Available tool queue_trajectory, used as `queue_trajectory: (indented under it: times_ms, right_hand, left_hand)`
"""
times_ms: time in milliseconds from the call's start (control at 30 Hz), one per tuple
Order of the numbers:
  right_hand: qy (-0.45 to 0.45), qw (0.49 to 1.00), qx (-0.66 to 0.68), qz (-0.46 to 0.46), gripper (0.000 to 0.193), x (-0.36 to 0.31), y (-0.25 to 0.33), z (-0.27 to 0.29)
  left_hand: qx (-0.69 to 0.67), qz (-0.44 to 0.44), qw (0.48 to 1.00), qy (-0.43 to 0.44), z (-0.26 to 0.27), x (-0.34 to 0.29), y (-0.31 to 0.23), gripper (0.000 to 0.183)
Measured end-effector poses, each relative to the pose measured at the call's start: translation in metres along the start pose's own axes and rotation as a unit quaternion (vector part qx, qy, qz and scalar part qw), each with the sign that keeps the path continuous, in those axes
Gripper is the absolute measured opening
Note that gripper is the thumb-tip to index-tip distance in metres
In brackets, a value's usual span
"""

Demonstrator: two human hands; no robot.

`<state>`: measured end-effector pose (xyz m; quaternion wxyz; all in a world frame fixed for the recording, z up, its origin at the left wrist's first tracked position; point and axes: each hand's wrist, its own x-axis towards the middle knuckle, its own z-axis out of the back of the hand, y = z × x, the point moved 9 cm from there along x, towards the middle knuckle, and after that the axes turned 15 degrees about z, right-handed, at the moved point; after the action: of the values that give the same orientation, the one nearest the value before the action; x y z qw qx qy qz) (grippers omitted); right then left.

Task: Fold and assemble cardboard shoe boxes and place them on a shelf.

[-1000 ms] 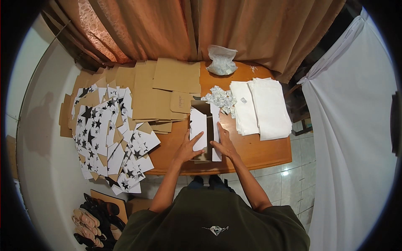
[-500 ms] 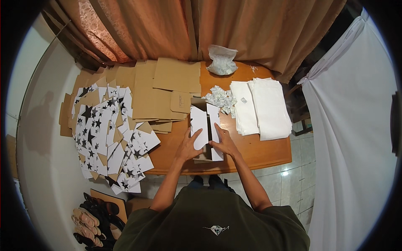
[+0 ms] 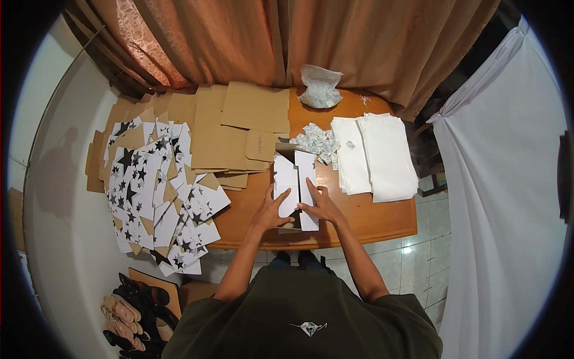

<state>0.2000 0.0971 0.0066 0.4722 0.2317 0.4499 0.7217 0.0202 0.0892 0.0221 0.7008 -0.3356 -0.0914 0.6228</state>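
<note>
A cardboard box [image 3: 287,179] stands at the table's front edge, its two long white flaps folded inward over the top. Only a narrow dark gap shows between them. My left hand [image 3: 270,209] grips the box's left side, thumb lying on the left flap. Opposite it, my right hand [image 3: 321,206] has its thumb across the right flap's edge near the gap and its fingers along the right side. Brown end flaps stick out at the far and near ends. What lies inside the box is hidden.
Flat brown cardboard pieces [image 3: 215,143] are stacked to the left, beside a heap of white star-printed cardboard [image 3: 137,191]. Small clear packets [image 3: 317,140] lie beyond the box, with a plastic bag [image 3: 320,90] behind. White sheets [image 3: 388,158] are piled on the right.
The two white flaps have come closer together, and the gap between them is narrower. My left thumb has moved slightly inward with the left flap.
</note>
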Motion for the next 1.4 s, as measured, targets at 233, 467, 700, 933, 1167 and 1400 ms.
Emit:
queue_trajectory:
  times_ms: [233, 467, 700, 933, 1167, 1400]
  right_hand:
    - [-0.026, 0.997, -0.063, 0.03, 0.093, 0.002, -0.004, -0.004]
    - [-0.129, 0.988, -0.075, 0.03, 0.084, -0.007, 0.003, 0.014]
    - [-0.117, 0.983, -0.138, -0.006, 0.083, -0.004, 0.007, 0.009]
    - [-0.264, 0.962, -0.046, 0.059, 0.095, -0.007, 0.01, 0.019]
    - [-0.144, 0.989, -0.03, 0.029, 0.086, 0.007, -0.001, 0.037]
    - [-0.076, 0.992, -0.06, 0.077, 0.079, 0.017, -0.012, 0.036]
  left_hand:
    - [-0.02, -0.02, 1.0, -0.011, -0.004, 0.004, 0.004, 0.103]
    - [-0.001, -0.024, 0.999, 0.022, -0.004, -0.007, -0.006, 0.117]
    - [-0.025, -0.026, 0.999, 0.041, -0.01, -0.012, 0.003, 0.117]
    - [-0.056, -0.052, 0.997, -0.02, -0.011, -0.007, 0.006, 0.078]
    - [-0.126, -0.007, 0.987, -0.097, 0.005, -0.028, -0.008, 0.067]
    - [0.107, -0.06, 0.991, -0.057, 0.021, -0.01, -0.035, 0.071]
